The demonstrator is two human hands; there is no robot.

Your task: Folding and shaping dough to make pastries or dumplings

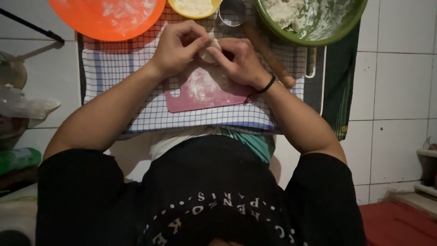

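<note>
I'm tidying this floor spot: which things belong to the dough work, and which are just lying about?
In use: dough piece, left hand, right hand, pink board, rolling pin, green bowl.
Lying about: red mat, green packet.

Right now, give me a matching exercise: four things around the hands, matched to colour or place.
Things:
1. round plastic plate with flour smears
2. large round bowl holding dough
3. flat plastic cutting board dusted with flour
4. wooden rolling pin

Descriptions:
A. pink, on the checked cloth beneath both hands
B. green, top right
C. orange, top left
D. brown, lying slantwise beside the right hand

Pairs: 1-C, 2-B, 3-A, 4-D

The left hand and right hand pinch a small pale piece of dough together.
</note>
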